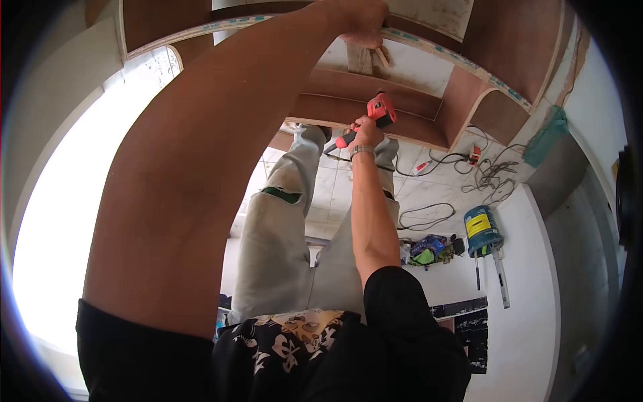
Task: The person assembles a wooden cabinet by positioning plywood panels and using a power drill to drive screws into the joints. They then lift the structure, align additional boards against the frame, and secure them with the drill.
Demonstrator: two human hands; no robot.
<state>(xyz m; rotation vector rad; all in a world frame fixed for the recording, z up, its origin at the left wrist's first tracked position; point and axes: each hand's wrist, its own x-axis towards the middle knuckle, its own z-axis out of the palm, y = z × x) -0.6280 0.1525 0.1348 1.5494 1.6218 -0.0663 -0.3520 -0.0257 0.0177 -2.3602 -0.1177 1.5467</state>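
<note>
The plywood cabinet frame (462, 61) stands assembled, edges bare. Your right hand (367, 134) grips the red power tool (379, 107); your left hand's (362, 21) finger closure cannot be determined.

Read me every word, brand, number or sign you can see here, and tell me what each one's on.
No text can be read.
Yellow label on the teal bucket: too small.
Red power tool: any markings too small.
Red-and-white item on the floor: too small.
Teal marks on the curved board edge: too blurred to tell whether they are letters.
</note>
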